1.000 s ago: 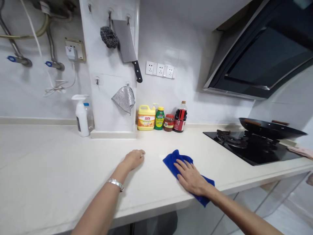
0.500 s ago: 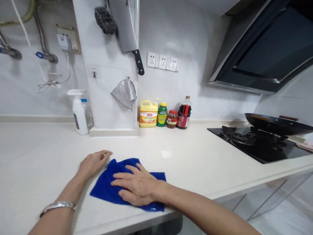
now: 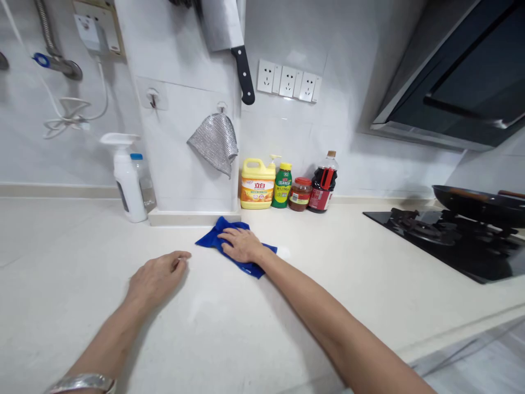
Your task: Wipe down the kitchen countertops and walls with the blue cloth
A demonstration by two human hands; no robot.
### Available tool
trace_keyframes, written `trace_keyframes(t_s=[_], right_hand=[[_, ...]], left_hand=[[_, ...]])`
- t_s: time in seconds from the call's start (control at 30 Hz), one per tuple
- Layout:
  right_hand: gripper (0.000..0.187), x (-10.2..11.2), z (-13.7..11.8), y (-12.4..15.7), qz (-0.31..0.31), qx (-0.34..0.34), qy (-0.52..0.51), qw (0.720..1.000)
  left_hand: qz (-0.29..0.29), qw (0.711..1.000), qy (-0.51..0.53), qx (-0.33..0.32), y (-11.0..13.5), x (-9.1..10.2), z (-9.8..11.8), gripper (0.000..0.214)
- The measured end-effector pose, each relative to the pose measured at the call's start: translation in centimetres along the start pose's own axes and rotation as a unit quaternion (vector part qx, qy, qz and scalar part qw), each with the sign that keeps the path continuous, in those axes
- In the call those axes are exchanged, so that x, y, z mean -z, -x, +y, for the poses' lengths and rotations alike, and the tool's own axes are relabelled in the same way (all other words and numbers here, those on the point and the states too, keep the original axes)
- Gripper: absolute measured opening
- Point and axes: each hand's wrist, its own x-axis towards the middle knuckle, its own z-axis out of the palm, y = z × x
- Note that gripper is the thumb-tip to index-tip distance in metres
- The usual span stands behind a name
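My right hand (image 3: pixel 241 244) lies flat on a blue cloth (image 3: pixel 210 239), pressing it to the white countertop (image 3: pixel 229 328). Its fingers are stretched out over the fabric, which spreads past the hand on several sides. The cloth's far edge is close to the foot of the tiled pillar. To the left, my left hand (image 3: pixel 158 275) rests on the counter with its fingers curled in and the thumb against them. Nothing shows in that hand, though its underside is hidden. A silver bangle (image 3: pixel 84 383) circles the left wrist.
Along the wall stand a yellow detergent jug (image 3: pixel 257 186), a green bottle (image 3: pixel 282 186), a red-lidded jar (image 3: pixel 300 194) and a dark sauce bottle (image 3: pixel 323 186). A spray bottle (image 3: pixel 129 183) stands left. Above hangs a cleaver (image 3: pixel 221 27); a wok (image 3: pixel 479 203) sits on the stove (image 3: pixel 471 260).
My right hand and the cloth have slid away from the counter's front edge toward the pillar. My left hand stays on the counter. The view has tilted down and come nearer.
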Motion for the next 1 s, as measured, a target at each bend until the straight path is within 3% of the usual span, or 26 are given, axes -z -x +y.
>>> trace_keyframes(t_s=[0.2, 0.33, 0.67, 0.83, 1.0], right_hand=[[0.051, 0.2, 4.9, 0.2, 0.021, 0.025, -0.003, 0.999], [0.053, 0.8, 7.9, 2.7, 0.041, -0.043, 0.017, 0.998], [0.055, 4.1, 17.4, 16.8, 0.073, -0.254, 0.084, 0.961], [0.057, 4.0, 18.1, 22.3, 0.08, -0.294, 0.107, 0.947], [0.06, 3.0, 15.7, 26.3, 0.07, -0.291, 0.148, 0.943]], left_hand=[[-0.006, 1.0, 0.009, -0.003, -0.2, 0.2, -0.5, 0.052], [-0.018, 1.0, 0.016, -0.01, 0.2, 0.4, -0.4, 0.053], [-0.009, 1.0, 0.002, -0.028, 1.2, 1.1, 0.2, 0.056], [0.017, 0.999, -0.015, -0.023, 1.6, 1.1, 0.3, 0.057], [-0.004, 1.0, -0.025, -0.014, 1.8, 1.1, 0.2, 0.056]])
